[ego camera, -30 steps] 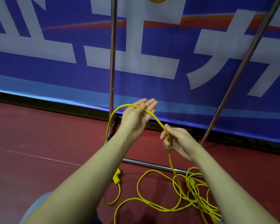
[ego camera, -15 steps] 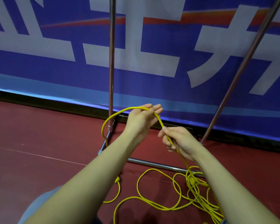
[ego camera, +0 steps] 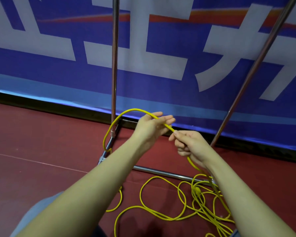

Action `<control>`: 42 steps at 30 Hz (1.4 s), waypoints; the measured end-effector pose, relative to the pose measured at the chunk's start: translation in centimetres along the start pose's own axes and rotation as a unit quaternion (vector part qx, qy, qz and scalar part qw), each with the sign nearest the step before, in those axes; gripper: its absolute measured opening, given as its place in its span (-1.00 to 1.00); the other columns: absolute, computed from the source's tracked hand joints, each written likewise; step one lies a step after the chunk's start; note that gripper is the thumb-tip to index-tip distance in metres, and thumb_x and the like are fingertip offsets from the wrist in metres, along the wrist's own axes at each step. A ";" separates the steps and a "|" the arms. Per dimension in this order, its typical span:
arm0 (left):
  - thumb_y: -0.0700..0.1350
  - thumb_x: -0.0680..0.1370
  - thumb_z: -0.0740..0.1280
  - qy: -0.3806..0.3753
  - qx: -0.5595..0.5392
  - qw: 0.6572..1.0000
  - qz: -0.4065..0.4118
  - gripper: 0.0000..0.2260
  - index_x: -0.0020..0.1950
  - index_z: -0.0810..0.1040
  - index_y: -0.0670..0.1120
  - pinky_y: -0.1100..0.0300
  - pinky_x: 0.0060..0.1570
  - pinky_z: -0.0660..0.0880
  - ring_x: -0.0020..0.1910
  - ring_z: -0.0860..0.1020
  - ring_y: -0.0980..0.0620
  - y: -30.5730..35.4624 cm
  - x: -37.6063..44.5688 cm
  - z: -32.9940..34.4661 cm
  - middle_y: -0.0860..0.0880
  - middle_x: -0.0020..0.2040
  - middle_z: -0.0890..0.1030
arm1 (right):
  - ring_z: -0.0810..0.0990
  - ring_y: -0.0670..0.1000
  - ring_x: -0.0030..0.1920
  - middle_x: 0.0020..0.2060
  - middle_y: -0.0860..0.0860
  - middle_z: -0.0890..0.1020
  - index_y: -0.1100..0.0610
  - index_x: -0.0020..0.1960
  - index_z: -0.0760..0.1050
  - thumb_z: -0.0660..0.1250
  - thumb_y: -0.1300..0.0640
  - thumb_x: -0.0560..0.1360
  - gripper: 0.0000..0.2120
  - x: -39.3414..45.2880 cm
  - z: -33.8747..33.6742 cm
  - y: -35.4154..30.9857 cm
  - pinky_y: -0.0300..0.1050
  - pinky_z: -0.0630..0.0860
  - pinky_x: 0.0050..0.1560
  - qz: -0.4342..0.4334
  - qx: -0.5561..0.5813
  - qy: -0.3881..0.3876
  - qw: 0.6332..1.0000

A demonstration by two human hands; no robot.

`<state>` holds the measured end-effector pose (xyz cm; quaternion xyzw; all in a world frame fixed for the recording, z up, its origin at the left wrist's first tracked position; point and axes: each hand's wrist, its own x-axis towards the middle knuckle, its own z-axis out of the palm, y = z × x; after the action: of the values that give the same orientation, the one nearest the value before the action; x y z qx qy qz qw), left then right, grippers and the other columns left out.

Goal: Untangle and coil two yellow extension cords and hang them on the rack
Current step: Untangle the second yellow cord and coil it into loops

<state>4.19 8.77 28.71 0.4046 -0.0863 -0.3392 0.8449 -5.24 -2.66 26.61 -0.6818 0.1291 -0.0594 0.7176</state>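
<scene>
Two hands work the cord: left hand, fingers straight, carries a loop; right hand pinches it just beside. Coiling is barely begun. Next likely calls for drawing slack from the tangle near the rack.

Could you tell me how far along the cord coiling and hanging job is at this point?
Early stage. Done: nothing is seen hanging on the rack. In hand: the left hand holds one loop of yellow cord across its fingers, while the right hand pinches the same cord, feeding it. Left: most of the cord lies in a loose tangle on the floor, to be untangled, coiled and hung.
</scene>
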 end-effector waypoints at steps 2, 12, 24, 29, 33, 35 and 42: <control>-0.41 0.58 0.15 -0.007 -0.001 1.000 0.018 -0.88 0.00 0.35 -0.20 0.10 -0.11 0.60 -0.14 0.63 -0.09 -0.2 -0.2 0.4 -0.24 -0.06 0.58 | 0.16 -0.16 -0.58 -0.57 -0.03 0.32 0.30 -0.17 0.47 0.13 0.19 0.61 -0.74 0.1 0.5 -0.3 -0.36 0.10 -0.57 -0.007 0.013 -0.007 1.000; -0.38 0.59 0.17 0.104 -0.078 0.988 0.085 -0.75 0.26 0.30 -0.25 0.01 0.02 0.51 0.08 0.56 -0.17 3.7 1.9 -3.5 -0.23 0.06 0.55 | 0.22 -0.14 -0.55 -0.56 -0.08 0.35 0.22 -0.24 0.52 0.15 0.12 0.62 -0.67 -0.8 -1.8 1.5 -0.30 0.17 -0.48 0.038 -0.182 -0.004 0.983; -0.39 0.57 0.20 0.012 0.024 0.999 0.038 -0.88 0.02 0.41 -0.21 0.15 -0.05 0.58 -0.17 0.65 -0.01 0.4 -0.2 -0.5 -0.18 -0.06 0.61 | 0.26 -0.11 -0.58 -0.55 -0.01 0.39 0.26 -0.21 0.48 0.13 0.09 0.62 -0.66 -0.3 0.7 -0.1 -0.29 0.24 -0.49 -0.011 -0.036 0.020 0.999; -0.39 0.59 0.17 0.079 -0.058 0.990 0.104 -0.74 0.27 0.35 -0.31 0.12 0.03 0.58 0.06 0.58 -0.12 3.5 1.4 -2.3 -0.24 0.14 0.54 | 0.35 -0.10 -0.51 -0.47 0.01 0.46 0.20 -0.22 0.56 0.16 0.01 0.61 -0.63 -0.6 -1.7 1.2 -0.24 0.30 -0.41 0.065 -0.154 0.042 0.985; -0.30 0.63 0.14 0.132 -0.093 0.986 0.043 -0.73 0.32 0.32 -0.35 0.04 0.11 0.47 0.23 0.52 -0.18 2.2 1.4 -2.9 -0.28 0.23 0.50 | 0.17 -0.15 -0.57 -0.51 -0.02 0.31 0.24 -0.23 0.48 0.13 0.09 0.63 -0.66 -0.6 -2.5 1.5 -0.31 0.09 -0.53 0.064 -0.069 0.069 0.993; -0.24 0.63 0.17 0.086 -0.072 0.994 -0.006 -0.86 0.12 0.42 -0.29 0.03 0.11 0.49 0.07 0.58 -0.12 1.1 0.7 -2.0 -0.23 0.09 0.55 | 0.14 -0.16 -0.59 -0.53 -0.03 0.27 0.25 -0.23 0.44 0.12 0.09 0.63 -0.66 -0.3 -1.8 1.4 -0.33 0.06 -0.56 0.064 -0.024 0.071 0.995; -0.41 0.58 0.13 0.010 -0.002 0.995 0.099 -0.82 0.03 0.41 -0.18 0.13 0.03 0.55 -0.02 0.61 -0.01 0.4 -0.5 -0.5 -0.14 0.00 0.59 | 0.20 -0.11 -0.54 -0.51 -0.01 0.32 0.28 -0.16 0.45 0.11 0.11 0.63 -0.69 0.0 1.1 -0.2 -0.30 0.16 -0.53 0.038 0.060 0.004 0.997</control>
<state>4.21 9.58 28.70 0.3959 -0.1169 -0.2504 0.8757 -4.93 -1.59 26.81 -0.6322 0.1542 -0.0426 0.7581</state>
